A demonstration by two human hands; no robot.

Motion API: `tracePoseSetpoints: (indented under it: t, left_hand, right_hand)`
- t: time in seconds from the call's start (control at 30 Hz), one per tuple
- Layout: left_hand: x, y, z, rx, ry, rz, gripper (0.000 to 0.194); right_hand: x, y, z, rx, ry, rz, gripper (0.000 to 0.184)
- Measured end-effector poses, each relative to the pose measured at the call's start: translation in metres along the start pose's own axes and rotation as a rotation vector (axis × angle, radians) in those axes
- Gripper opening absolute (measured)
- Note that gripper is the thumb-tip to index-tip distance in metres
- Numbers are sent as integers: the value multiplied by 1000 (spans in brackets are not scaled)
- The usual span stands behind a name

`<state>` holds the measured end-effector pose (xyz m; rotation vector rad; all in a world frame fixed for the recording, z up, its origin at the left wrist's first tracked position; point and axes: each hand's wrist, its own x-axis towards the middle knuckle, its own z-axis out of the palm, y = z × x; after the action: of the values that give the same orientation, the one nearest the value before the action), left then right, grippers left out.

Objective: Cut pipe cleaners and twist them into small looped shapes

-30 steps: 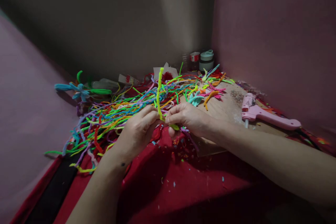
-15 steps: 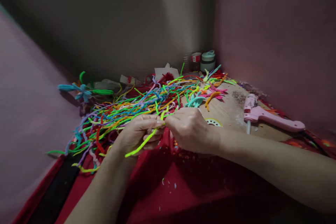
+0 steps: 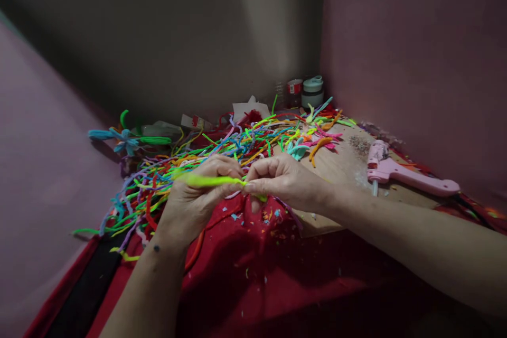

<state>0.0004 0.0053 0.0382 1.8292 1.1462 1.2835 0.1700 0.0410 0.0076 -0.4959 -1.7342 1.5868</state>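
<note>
A yellow-green pipe cleaner [image 3: 214, 180] runs across the back of my left hand [image 3: 200, 195], blurred toward its free end. My left thumb and fingers pinch it close to where my right hand [image 3: 283, 182] grips it too. The two sets of fingertips almost meet, and a short bit of the pipe cleaner shows below them. Behind my hands spreads a tangled pile of many-coloured pipe cleaners [image 3: 190, 156]. A turquoise bent bundle [image 3: 297, 149] lies just beyond my right hand.
On the right, a pink glue gun [image 3: 410, 173] rests on a board [image 3: 340, 163]. A lidded cup [image 3: 312, 92] stands at the back beside a red-labelled container [image 3: 294, 94]. Blue pipe-cleaner petals [image 3: 125, 141] sit far left. Coloured scraps dot the red cloth [image 3: 237, 285].
My hands have turned over, and the pipe cleaner's long end has swung from pointing down-left to lying across my left hand. The white holed disc near my right wrist is now hidden.
</note>
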Motion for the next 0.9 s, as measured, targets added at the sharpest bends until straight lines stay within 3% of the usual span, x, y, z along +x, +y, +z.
tracePoseSetpoints:
  t: [0.07, 0.23, 0.3, 0.5, 0.73, 0.83, 0.9]
  left_hand:
    - [-2, 0, 2, 59, -20, -64, 9]
    - [0, -13, 4, 31, -147, -320, 22]
    - [1, -17, 3, 15, -150, -353, 23]
    - [2, -11, 3, 7, -100, -324, 16]
    - [5, -9, 1, 2, -22, -296, 14]
    - [6, -9, 0, 53, -47, -321, 16]
    - [7, -9, 1, 94, -71, -329, 18]
  right_hand:
    - [-3, 1, 2, -126, 11, -47, 17]
    - [-8, 6, 11, -644, 208, -238, 19]
    - [-7, 7, 11, -697, 228, -254, 19]
    - [0, 8, 6, -473, 233, -111, 20]
    - [6, 11, -1, 91, 34, 149, 19]
    - [6, 12, 0, 81, 84, 180, 17]
    - [6, 13, 1, -60, 141, 164, 19]
